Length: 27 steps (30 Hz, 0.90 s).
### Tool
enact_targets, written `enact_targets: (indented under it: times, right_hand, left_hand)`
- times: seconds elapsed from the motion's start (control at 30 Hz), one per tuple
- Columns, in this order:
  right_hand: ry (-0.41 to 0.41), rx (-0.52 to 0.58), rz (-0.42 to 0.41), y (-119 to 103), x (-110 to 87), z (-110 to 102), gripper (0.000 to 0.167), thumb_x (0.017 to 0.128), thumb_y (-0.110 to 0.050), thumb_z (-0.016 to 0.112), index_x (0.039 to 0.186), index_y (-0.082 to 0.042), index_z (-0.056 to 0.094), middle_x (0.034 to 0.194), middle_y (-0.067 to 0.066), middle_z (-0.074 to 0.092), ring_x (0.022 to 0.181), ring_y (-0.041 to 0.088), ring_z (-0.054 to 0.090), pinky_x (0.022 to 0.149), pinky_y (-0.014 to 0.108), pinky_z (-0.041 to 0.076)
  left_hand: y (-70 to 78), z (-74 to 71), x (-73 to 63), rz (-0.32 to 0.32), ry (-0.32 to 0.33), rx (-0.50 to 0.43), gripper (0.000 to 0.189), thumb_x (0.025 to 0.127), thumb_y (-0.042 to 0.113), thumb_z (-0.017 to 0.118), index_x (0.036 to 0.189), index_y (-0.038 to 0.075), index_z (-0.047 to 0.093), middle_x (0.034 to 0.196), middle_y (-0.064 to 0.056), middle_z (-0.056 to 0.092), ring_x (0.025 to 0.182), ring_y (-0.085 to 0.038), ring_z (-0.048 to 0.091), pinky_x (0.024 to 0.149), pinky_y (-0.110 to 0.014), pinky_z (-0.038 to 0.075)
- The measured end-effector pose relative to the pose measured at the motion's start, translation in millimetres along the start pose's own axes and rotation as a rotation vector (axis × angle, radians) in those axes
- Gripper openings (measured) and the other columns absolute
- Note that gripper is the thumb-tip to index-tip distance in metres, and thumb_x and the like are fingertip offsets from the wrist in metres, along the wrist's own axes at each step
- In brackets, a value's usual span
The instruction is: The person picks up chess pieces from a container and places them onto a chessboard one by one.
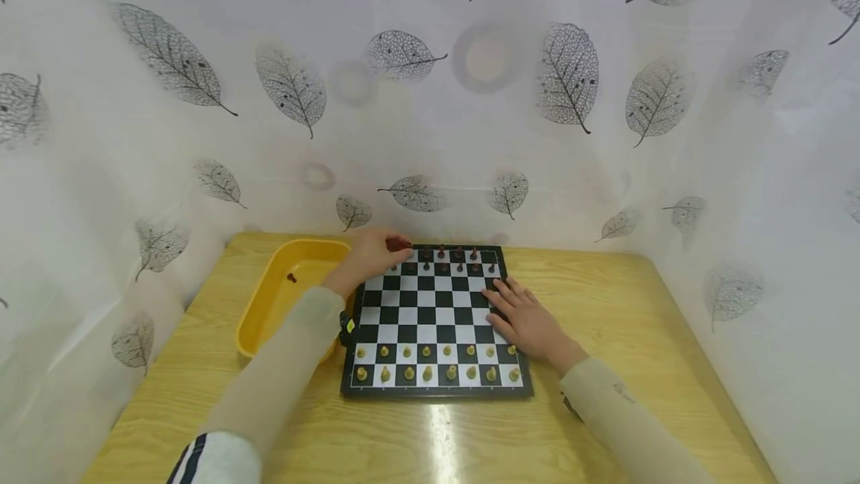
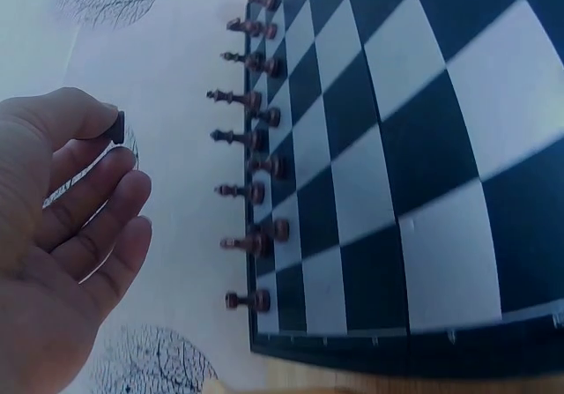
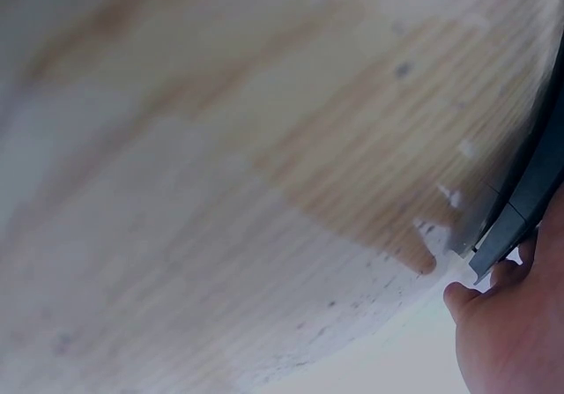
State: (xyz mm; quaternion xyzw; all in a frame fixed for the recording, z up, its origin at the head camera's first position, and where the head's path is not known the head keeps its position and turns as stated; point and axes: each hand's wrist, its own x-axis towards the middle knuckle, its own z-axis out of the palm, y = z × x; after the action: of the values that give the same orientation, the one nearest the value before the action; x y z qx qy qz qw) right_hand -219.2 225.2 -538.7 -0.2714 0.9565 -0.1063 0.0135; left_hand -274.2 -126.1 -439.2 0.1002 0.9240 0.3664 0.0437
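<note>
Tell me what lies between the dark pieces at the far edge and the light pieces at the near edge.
Only bare squares of the chessboard, plus the right hand lying flat on its right side; seen in the head view.

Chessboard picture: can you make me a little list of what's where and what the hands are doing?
board: chessboard on a wooden table
far rows: dark pieces
near rows: light pieces
left hand: pinches one dark piece over the board's far left corner
right hand: rests flat on the board's right side
tray: yellow, left of the board, one dark piece inside
</note>
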Motion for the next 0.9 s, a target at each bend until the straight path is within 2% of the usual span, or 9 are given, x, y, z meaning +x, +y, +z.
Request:
enact_targets:
  times: [0.17, 0.4, 0.67, 0.9]
  right_hand:
    - [-0.002, -0.002, 0.006, 0.1, 0.6, -0.4, 0.063, 0.111, -0.054, 0.039, 0.165, -0.022, 0.038, 0.174, 0.012, 0.028, 0.162, 0.042, 0.019, 0.128, 0.064, 0.025]
    - [0.003, -0.001, -0.003, 2.0, -0.3, 1.1, 0.062, 0.111, -0.053, 0.040, 0.165, -0.022, 0.038, 0.174, 0.012, 0.029, 0.162, 0.042, 0.019, 0.127, 0.065, 0.025]
    - [0.001, -0.009, 0.000, 0.0, -0.8, 1.7, 0.062, 0.111, -0.055, 0.039, 0.165, -0.022, 0.038, 0.173, 0.012, 0.030, 0.162, 0.042, 0.020, 0.127, 0.064, 0.027]
    - [0.011, 0.004, -0.004, -1.5, 0.4, -0.4, 0.061, 0.111, -0.053, 0.041, 0.164, -0.022, 0.039, 0.173, 0.012, 0.031, 0.162, 0.042, 0.020, 0.126, 0.065, 0.028]
  left_hand:
    - [12.3, 8.4, 8.7, 0.024, -0.017, 0.004, 0.032, 0.100, 0.030, 0.071, 0.126, 0.012, 0.074, 0.119, -0.008, 0.074, 0.104, -0.025, 0.065, 0.096, -0.040, 0.059]
    - [21.9, 26.2, 20.3, 0.138, 0.003, 0.007, 0.029, 0.100, 0.025, 0.071, 0.122, 0.007, 0.076, 0.116, -0.009, 0.076, 0.104, -0.024, 0.069, 0.095, -0.038, 0.060]
    - [30.9, 44.0, 35.9, 0.184, -0.021, 0.002, 0.026, 0.100, 0.023, 0.070, 0.120, 0.008, 0.077, 0.113, -0.008, 0.077, 0.098, -0.020, 0.071, 0.086, -0.035, 0.061]
    - [38.5, 58.3, 47.0, 0.205, -0.006, 0.016, 0.025, 0.099, 0.023, 0.070, 0.118, 0.009, 0.078, 0.113, -0.007, 0.077, 0.102, -0.021, 0.071, 0.092, -0.037, 0.060]
